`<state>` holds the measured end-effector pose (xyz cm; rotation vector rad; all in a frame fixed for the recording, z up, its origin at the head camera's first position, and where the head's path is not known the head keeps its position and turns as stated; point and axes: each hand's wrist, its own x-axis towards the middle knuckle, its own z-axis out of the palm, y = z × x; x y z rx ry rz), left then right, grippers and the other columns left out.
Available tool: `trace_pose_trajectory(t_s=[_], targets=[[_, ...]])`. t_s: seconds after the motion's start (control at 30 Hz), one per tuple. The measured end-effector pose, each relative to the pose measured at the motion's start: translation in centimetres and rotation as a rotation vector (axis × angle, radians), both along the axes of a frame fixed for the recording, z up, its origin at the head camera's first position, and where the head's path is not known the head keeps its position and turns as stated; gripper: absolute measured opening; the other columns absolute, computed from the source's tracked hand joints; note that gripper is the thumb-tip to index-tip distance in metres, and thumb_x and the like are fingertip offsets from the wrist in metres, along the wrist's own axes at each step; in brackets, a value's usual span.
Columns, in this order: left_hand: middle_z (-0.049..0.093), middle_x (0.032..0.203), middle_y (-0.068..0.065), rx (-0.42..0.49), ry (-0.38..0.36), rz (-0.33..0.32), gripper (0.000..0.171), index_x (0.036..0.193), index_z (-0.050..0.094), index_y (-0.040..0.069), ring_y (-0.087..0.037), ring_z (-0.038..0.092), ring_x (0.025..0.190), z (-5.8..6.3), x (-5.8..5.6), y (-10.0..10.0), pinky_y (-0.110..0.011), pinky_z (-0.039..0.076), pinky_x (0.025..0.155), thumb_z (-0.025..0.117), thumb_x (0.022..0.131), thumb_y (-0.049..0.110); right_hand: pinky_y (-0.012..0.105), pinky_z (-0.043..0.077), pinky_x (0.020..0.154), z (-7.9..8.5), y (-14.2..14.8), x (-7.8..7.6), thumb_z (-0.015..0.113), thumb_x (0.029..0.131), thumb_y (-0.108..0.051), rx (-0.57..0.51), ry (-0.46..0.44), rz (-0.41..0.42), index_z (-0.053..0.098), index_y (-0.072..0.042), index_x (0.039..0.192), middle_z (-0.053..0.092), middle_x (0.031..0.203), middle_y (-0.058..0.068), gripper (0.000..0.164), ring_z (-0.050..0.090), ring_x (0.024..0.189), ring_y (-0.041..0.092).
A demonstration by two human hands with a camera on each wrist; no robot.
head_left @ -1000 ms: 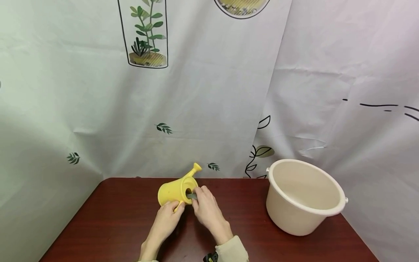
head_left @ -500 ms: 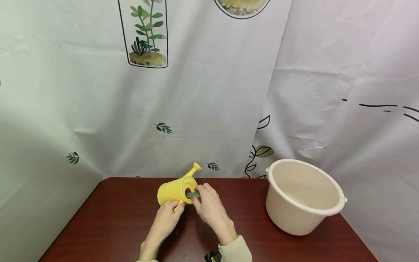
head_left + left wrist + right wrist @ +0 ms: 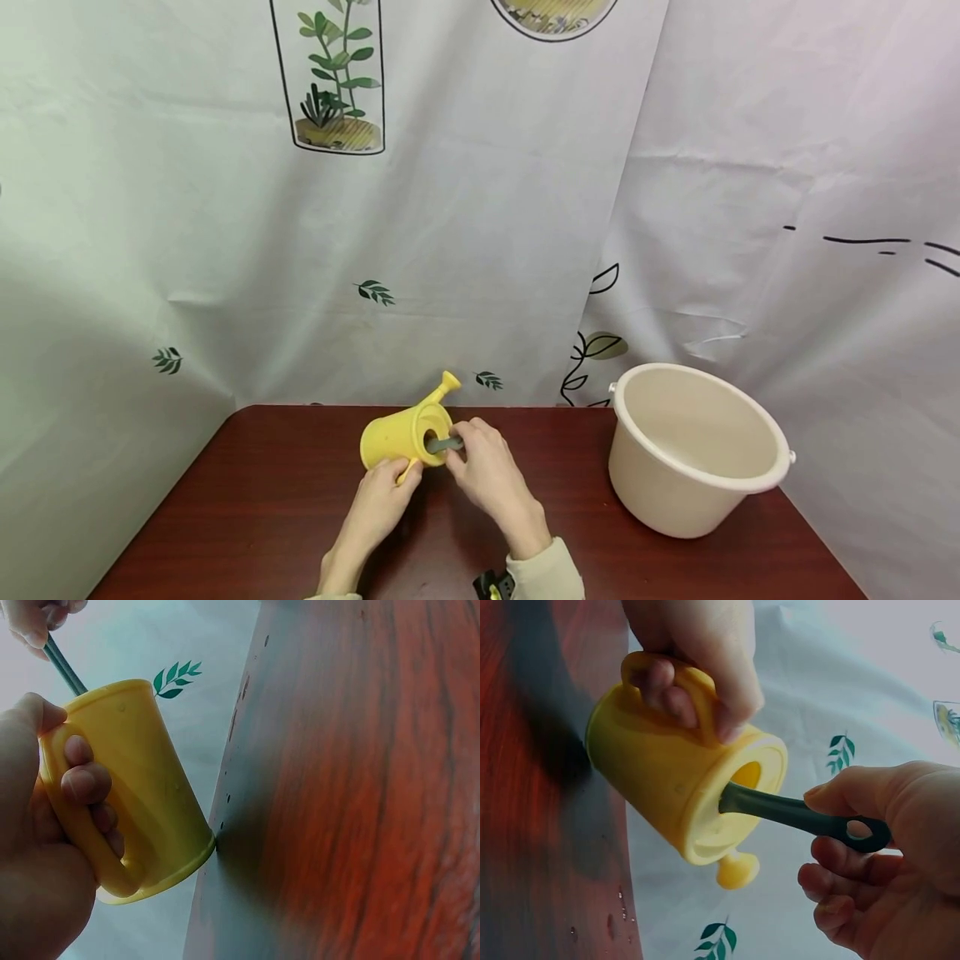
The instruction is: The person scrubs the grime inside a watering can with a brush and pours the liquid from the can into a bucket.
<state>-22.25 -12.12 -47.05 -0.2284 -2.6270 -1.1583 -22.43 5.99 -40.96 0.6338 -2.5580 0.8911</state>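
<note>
A yellow watering can is tilted above the table, its open top turned to the right and its spout pointing away. Around the can's handle curl the fingers of my left hand. My right hand pinches the end of a dark green handle between thumb and fingers. That handle has a hole near its end and runs into the can's opening. Whatever sits at its far end is hidden inside the can.
A large cream bucket with side knobs stands at the right of the dark red wooden table. A white printed curtain hangs behind the table. Small drops lie near the table edge.
My right hand has moved slightly to the right, and more of the dark green handle shows outside the can. The left hand and the watering can have barely moved.
</note>
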Motion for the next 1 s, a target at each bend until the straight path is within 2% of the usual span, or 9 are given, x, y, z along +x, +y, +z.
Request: trace_pose_trajectory(t_s=[0.6, 0.83, 1.0], targets=[[0.035, 0.064, 0.004, 0.01, -0.011, -0.013, 0.041, 0.062, 0.041, 0.016, -0.012, 0.038, 0.063, -0.1, 0.0, -0.1, -0.028, 0.034, 0.061, 0.059, 0.097, 0.025, 0.024, 0.047, 0.066, -2.4, -0.8, -1.1, 0.072, 0.09, -0.018, -0.003, -0.034, 0.045, 0.071, -0.008, 0.106, 0.06, 0.089, -0.001, 0.02, 0.054, 0.073, 0.01], [0.036, 0.064, 0.004, 0.014, 0.001, -0.015, 0.041, 0.062, 0.041, 0.016, -0.012, 0.038, 0.063, -0.1, 0.0, -0.1, -0.028, 0.035, 0.061, 0.059, 0.097, 0.025, 0.025, 0.048, 0.069, -2.7, -0.8, -1.3, 0.072, 0.09, -0.019, 0.001, -0.026, 0.05, 0.07, -0.008, 0.108, 0.062, 0.093, 0.002, 0.022, 0.055, 0.077, 0.01], [0.034, 0.063, 0.004, 0.021, 0.001, -0.016, 0.042, 0.062, 0.04, 0.016, -0.011, 0.036, 0.06, -0.2, -0.1, -0.2, -0.027, 0.034, 0.059, 0.06, 0.097, 0.025, 0.023, 0.047, 0.066, -2.5, -0.7, -1.2, 0.071, 0.09, -0.017, -0.009, -0.017, 0.04, 0.071, -0.007, 0.106, 0.06, 0.088, -0.001, 0.019, 0.057, 0.074, 0.013]])
